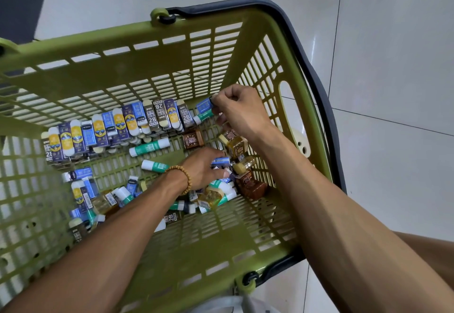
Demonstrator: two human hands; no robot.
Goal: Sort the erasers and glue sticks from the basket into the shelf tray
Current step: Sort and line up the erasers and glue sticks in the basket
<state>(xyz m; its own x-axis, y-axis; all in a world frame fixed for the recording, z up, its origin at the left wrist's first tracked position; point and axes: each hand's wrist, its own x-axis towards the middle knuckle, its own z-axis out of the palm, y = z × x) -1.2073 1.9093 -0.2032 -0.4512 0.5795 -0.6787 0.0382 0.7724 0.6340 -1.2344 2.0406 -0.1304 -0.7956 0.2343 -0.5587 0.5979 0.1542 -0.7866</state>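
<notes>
**Both hands deep in a green basket of stationery**

A green slatted basket with a dark handle folded along its right rim stands on a pale tiled floor, grout lines running past its right side; a dark strip of flooring shows at the upper left corner. Erasers in blue, yellow and grey sleeves stand packed in a row along the far wall, while glue sticks with green labels lie loose across the middle of the bottom. Small brown and amber bottles crowd the right-hand corner. The right hand, raised near the far right wall, pinches a blue eraser in its fingers, with a glue stick just beneath it. The left hand, a beaded bracelet on its wrist, reaches into the mixed heap at the bottom, its fingers curled round a blue-sleeved eraser. Bare slats lie open at the basket's near side, between the two forearms
</notes>
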